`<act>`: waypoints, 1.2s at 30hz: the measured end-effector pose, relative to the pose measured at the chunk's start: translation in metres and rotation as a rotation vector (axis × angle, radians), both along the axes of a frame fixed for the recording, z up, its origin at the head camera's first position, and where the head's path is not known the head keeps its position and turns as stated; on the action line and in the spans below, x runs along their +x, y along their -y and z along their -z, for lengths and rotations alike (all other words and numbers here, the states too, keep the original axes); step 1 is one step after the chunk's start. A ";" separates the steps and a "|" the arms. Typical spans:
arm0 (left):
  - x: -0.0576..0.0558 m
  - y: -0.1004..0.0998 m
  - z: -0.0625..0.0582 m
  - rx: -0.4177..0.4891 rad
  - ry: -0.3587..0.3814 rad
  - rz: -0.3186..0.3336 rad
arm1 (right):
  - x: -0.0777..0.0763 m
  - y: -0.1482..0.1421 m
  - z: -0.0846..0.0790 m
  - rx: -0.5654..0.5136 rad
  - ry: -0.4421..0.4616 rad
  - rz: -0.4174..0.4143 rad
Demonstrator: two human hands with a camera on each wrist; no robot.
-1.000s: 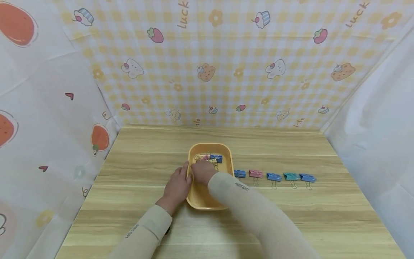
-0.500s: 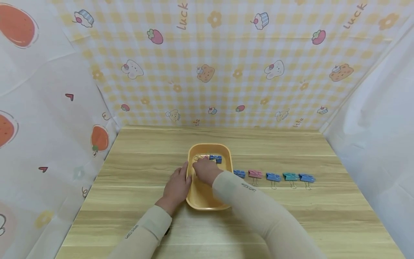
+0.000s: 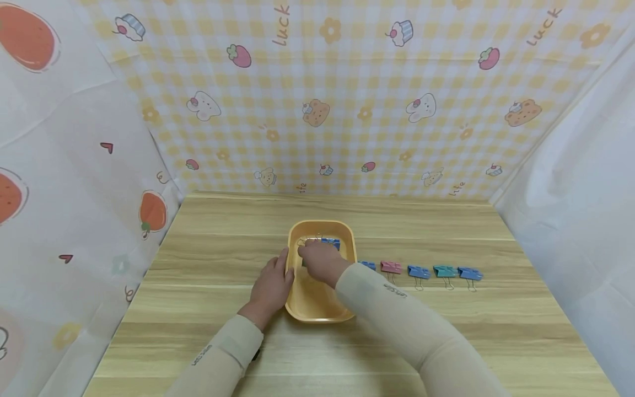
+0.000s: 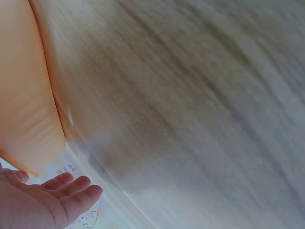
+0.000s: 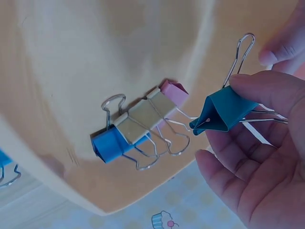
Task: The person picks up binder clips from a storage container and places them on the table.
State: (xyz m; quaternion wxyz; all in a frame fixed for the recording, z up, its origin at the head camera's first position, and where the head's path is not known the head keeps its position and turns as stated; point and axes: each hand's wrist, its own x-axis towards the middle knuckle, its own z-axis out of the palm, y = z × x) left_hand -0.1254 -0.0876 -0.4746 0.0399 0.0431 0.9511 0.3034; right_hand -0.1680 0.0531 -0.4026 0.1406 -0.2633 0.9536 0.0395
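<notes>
My right hand is inside the yellow-orange plastic box, pinching a teal binder clip between thumb and fingers; one wire handle stands up. Beside it in the right wrist view, a blue binder clip, a cream-yellow binder clip and a pink binder clip lie close together at the far end of the box. From the head, the hand covers most of them. My left hand rests along the box's left wall with straight fingers, thumb near the rim.
Right of the box, a row of binder clips lies on the wooden table: a partly hidden blue clip, a pink clip, a blue clip, a teal clip and another blue clip. Patterned cloth hangs behind.
My right hand has shifted slightly right inside the box and now has the teal binder clip pinched. The left hand and the row of clips stay in place.
</notes>
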 end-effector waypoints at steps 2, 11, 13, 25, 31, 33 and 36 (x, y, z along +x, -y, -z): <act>0.000 0.000 -0.001 -0.001 0.011 0.001 | 0.000 -0.003 -0.001 -0.030 0.000 -0.002; 0.001 -0.001 -0.001 -0.001 0.019 0.009 | 0.003 -0.020 -0.011 -0.180 -0.057 -0.033; 0.001 -0.001 0.000 -0.002 0.021 0.008 | 0.004 -0.024 -0.012 -0.218 -0.080 -0.052; -0.001 -0.001 0.002 -0.004 0.044 -0.011 | 0.010 -0.047 -0.014 -0.425 -0.155 -0.097; -0.002 -0.001 0.004 0.001 0.038 -0.020 | 0.012 -0.054 -0.013 -0.465 -0.185 -0.113; -0.002 -0.001 0.004 0.004 0.036 -0.022 | 0.013 -0.058 -0.013 -0.460 -0.198 -0.119; -0.002 -0.001 0.004 0.004 0.035 -0.022 | 0.014 -0.064 -0.013 -0.443 -0.215 -0.129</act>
